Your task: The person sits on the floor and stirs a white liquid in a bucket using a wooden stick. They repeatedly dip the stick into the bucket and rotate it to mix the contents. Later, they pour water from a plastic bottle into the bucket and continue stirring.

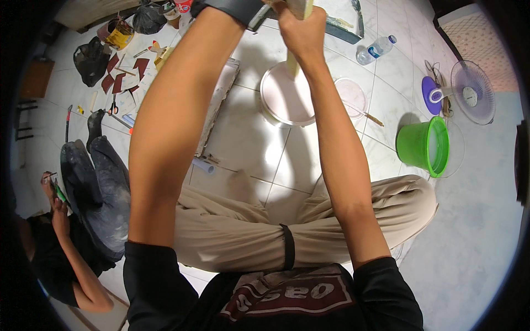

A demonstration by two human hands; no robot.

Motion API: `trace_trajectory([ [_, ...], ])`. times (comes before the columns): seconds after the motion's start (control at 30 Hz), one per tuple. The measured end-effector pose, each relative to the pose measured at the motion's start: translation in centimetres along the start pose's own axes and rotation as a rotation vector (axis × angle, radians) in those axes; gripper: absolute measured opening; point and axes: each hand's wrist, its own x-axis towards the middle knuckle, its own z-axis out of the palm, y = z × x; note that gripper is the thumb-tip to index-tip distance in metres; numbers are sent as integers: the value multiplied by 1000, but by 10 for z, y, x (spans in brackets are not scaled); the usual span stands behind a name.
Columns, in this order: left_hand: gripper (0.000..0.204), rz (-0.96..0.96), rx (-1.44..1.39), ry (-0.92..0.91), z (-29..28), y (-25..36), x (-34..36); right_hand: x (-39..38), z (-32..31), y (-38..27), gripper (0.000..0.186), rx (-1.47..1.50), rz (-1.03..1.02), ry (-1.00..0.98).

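Note:
My right hand (305, 34) is closed round a long pale wooden-looking stick (293, 65) near the top edge. The stick's lower part reaches down into a round white bucket (274, 118) of pale, pinkish-white liquid (281, 96) on the tiled floor. My left arm stretches up to the top edge, with a black watch (234, 7) on the wrist. Most of my left hand is cut off there, close to the stick, so its fingers and grip cannot be made out.
Right of the bucket lie a round pale lid (348, 91), a plastic bottle (377, 49), a green bucket (414, 144) and a fan (469, 94). A long tray-like piece (218, 105) lies left. Beyond are scissors (114, 105) and scraps. A co-worker's hands (58, 212) hold a green-handled tool.

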Motion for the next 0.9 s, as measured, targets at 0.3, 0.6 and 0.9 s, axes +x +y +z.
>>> trace_trajectory([
  [0.3, 27, -253, -239, -94, 32, 34, -19, -40, -30, -22, 20, 61, 259, -52],
  [0.6, 30, -24, -305, 6, 39, 5, -8, -12, -42, -3, 19, -167, -179, 104],
  [0.9, 29, -76, 41, -50, 24, 34, -24, -22, -9, -16, 18, 39, 15, -33],
])
